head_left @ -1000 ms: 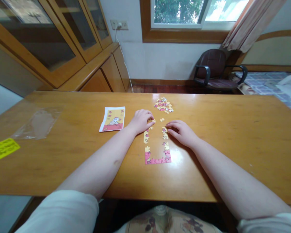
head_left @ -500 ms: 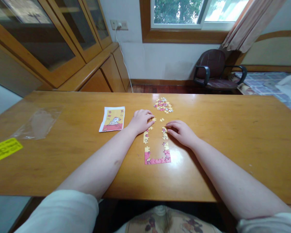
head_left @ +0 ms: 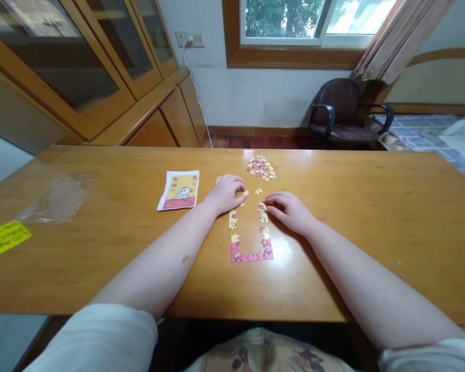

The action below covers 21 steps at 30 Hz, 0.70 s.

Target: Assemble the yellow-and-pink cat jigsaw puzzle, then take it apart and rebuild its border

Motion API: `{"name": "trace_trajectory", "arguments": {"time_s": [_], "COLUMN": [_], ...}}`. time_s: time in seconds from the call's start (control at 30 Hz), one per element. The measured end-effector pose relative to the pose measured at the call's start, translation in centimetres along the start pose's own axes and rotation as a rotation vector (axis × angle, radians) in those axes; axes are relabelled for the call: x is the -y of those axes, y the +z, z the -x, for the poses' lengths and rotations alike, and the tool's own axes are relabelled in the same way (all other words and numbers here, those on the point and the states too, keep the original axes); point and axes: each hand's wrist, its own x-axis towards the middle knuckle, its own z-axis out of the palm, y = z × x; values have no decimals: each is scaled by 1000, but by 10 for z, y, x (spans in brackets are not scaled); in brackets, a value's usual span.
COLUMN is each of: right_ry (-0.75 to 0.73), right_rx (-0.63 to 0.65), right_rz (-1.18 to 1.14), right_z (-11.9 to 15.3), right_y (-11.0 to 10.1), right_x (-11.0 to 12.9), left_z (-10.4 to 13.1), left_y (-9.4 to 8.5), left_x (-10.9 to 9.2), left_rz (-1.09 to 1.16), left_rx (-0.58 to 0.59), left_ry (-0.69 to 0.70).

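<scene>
My left hand point(head_left: 227, 194) rests on the table with curled fingers, thumb and fingertips at a small yellow puzzle piece point(head_left: 246, 193). Below it a left column of joined yellow pieces point(head_left: 233, 219) is partly covered by the hand. My right hand point(head_left: 290, 211) lies at the right column of pieces point(head_left: 263, 213), thumb and fingers a little apart, fingertips beside its upper end and nothing visible between them. A single yellow piece point(head_left: 258, 191) lies between the hands. Closest to me, joined pink pieces point(head_left: 251, 257) form a U-shaped corner section.
A heap of loose puzzle pieces point(head_left: 261, 168) lies beyond the hands. To the left are a picture card point(head_left: 179, 190) with a white animal, a clear plastic bag point(head_left: 62, 196) and a yellow label point(head_left: 6, 240). A chair point(head_left: 339, 111) stands behind the table point(head_left: 356, 181).
The yellow piece at my left fingertips has shifted slightly toward me, and the left fingers have curled a little more. My right hand has stayed almost still.
</scene>
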Motion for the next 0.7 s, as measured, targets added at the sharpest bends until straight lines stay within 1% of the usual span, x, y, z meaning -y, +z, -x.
{"name": "trace_trajectory", "arguments": {"time_s": [0.13, 0.23, 0.37, 0.5, 0.6, 0.7], "right_ry": [-10, -7, 24, 119, 214, 274], "right_rx": [2, 1, -33, -53, -54, -47], "right_rz": [1, -6, -49, -217, -392, -540], "right_z": [0, 0, 1, 4, 7, 8], "right_y": [1, 0, -1, 0, 4, 8], "right_x": [-1, 0, 4, 11, 16, 20], "left_z": [3, 5, 9, 10, 10, 10], "left_y": [-6, -11, -19, -27, -30, -29], "left_x": [-3, -7, -16, -27, -36, -45], "left_rz": [48, 78, 129, 187, 203, 194], "left_rx": [-6, 18, 19, 2, 36, 69], "left_ry": [56, 103, 160, 225, 229, 240]}}
